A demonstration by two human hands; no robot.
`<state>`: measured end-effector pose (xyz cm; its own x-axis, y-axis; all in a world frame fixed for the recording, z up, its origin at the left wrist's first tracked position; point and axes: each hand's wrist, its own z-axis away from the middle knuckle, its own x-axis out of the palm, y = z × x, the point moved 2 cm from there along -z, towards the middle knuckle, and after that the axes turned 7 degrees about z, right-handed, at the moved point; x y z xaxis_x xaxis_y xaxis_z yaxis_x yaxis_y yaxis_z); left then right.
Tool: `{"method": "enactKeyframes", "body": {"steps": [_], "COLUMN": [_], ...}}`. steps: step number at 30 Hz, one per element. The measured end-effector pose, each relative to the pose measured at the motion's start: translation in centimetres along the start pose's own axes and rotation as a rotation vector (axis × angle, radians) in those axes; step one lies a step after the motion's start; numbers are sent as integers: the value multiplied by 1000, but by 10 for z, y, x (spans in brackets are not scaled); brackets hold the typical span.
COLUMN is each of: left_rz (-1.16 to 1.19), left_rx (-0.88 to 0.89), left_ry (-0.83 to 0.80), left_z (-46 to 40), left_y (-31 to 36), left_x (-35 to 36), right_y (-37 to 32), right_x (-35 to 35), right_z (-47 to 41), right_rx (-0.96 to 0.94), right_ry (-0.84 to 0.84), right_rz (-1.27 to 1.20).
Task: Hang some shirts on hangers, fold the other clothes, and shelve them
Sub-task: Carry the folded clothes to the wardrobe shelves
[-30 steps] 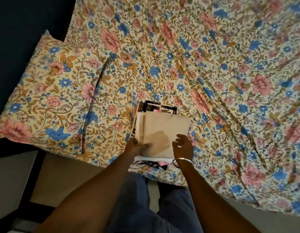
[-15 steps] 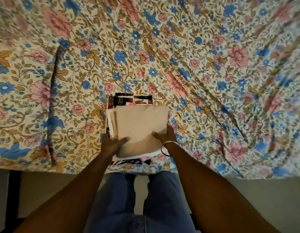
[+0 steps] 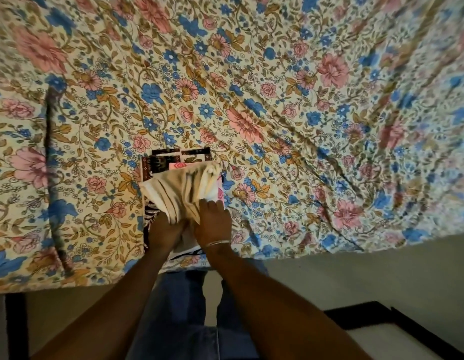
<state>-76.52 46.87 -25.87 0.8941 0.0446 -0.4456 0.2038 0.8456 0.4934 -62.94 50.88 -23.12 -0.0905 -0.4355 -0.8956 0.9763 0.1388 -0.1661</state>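
A cream folded cloth lies bunched on top of a stack of folded clothes at the near edge of the bed. Under it a dark patterned garment sticks out at the far side, and a pink and white piece shows at the right. My left hand grips the near edge of the cream cloth. My right hand grips the same cloth beside it, a thin bangle on the wrist. Between the hands the cloth is gathered into folds.
The bed is covered with a floral sheet in pink, blue and tan. A pillow in the same print lies at the left. Pale floor and a dark frame lie at the lower right.
The cream cloth was flat on the stack; both hands have closed on its near edge and bunched it into folds. The camera has shifted closer over the bed.
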Motion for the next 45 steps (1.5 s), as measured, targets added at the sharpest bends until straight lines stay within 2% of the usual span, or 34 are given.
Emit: {"method": "enactKeyframes", "body": {"steps": [5, 9, 13, 17, 22, 26, 29, 33, 35, 39, 40, 43, 45], "left_rz": [-64, -103, -233, -252, -138, -14, 90, 222, 274, 466, 494, 606, 565], "left_rx": [-28, 44, 205, 374, 423, 450, 410, 344, 294, 163, 153, 94, 27], "left_ry": [-16, -27, -4, 35, 72, 210, 354, 649, 762, 1038, 1064, 1215, 1253], "left_z": [-7, 12, 48, 87, 123, 152, 178, 235, 260, 327, 343, 412, 436], "left_y": [-12, 6, 34, 65, 89, 87, 66, 32, 13, -58, -65, -116, -138], "left_x": [-7, -6, -7, -13, -51, -108, -148, -200, -224, -268, -272, -291, -306], "right_y": [3, 21, 27, 32, 21, -15, -62, -151, -188, -273, -282, -340, -365], "right_x": [2, -5, -26, -57, -110, -154, -173, -200, -206, -195, -194, -169, -159], "right_z": [2, -4, -7, -3, 13, 18, 29, 68, 89, 163, 179, 261, 295], "right_rx": [-33, 55, 64, 58, -49, -230, -413, -747, -846, -1081, -1097, -1193, -1233], "right_ry": [80, -111, -122, -44, 24, 31, -46, -105, -129, -233, -247, -463, -512], "right_rz": [-28, -369, -582, -684, -728, -726, -724, -683, -645, -620, -615, -566, -511]}}
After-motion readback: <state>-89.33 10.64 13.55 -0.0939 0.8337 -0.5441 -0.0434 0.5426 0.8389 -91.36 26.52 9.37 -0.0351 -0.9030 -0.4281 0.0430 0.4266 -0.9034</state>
